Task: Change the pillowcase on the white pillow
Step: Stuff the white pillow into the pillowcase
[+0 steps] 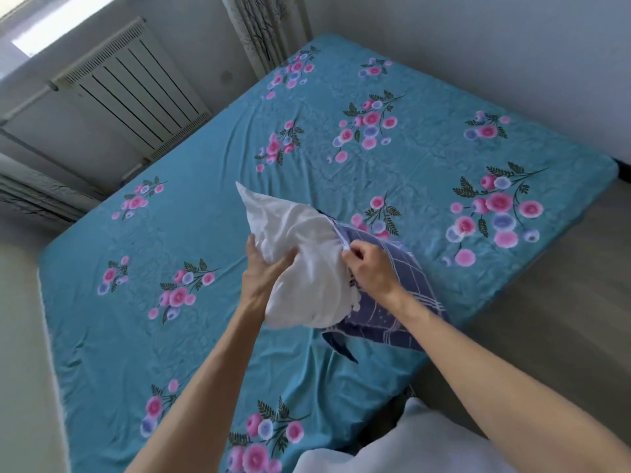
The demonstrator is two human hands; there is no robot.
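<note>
The white pillow point(300, 254) is held above the bed, its left part bare and crumpled, its right part inside a purple-blue checked pillowcase point(406, 302). My left hand point(264, 271) grips the bare white end from the left. My right hand point(370, 264) pinches the pillowcase's open edge by the zip, where case and pillow meet. The case's lower corner hangs down onto the sheet.
The bed carries a teal sheet point(211, 233) printed with pink and lilac flowers. A white radiator point(133, 87) and a curtain point(269, 25) stand behind it. Grey floor point(563, 302) runs along the right side. A white cloth point(409, 445) lies at the bottom edge.
</note>
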